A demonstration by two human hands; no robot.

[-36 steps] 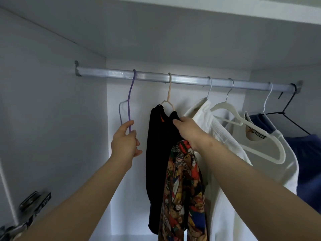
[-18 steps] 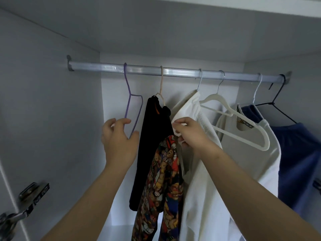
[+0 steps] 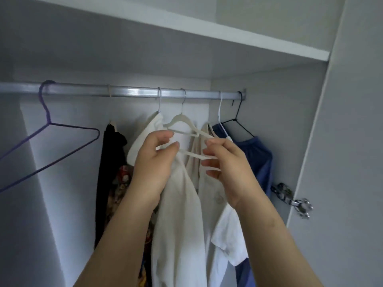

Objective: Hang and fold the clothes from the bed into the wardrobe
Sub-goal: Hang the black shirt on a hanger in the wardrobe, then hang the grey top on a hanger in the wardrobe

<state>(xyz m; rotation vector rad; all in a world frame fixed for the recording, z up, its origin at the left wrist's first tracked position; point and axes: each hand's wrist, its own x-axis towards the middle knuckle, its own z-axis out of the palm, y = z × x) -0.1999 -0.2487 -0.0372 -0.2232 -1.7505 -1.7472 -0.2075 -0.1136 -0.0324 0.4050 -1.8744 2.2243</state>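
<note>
An empty white hanger (image 3: 182, 123) hangs from the metal rail (image 3: 132, 92) between white garments. My left hand (image 3: 154, 160) pinches its lower bar on the left. My right hand (image 3: 226, 164) pinches the same hanger at its right end. A white shirt (image 3: 178, 204) hangs just left of it and a white T-shirt (image 3: 226, 220) just right. A black garment (image 3: 112, 162) with a colourful printed piece (image 3: 122, 179) hangs further left. An empty purple wire hanger (image 3: 51, 139) is on the rail at far left.
A blue garment (image 3: 257, 158) on a black wire hanger (image 3: 238, 121) hangs at the rail's right end. The wardrobe's right wall carries a metal door hinge (image 3: 292, 200). A shelf board (image 3: 186, 32) runs above the rail.
My left hand let go of the purple hanger and moved right to the white hanger. My right hand left the white shirt's collar and took the hanger's right end. The view shifted right.
</note>
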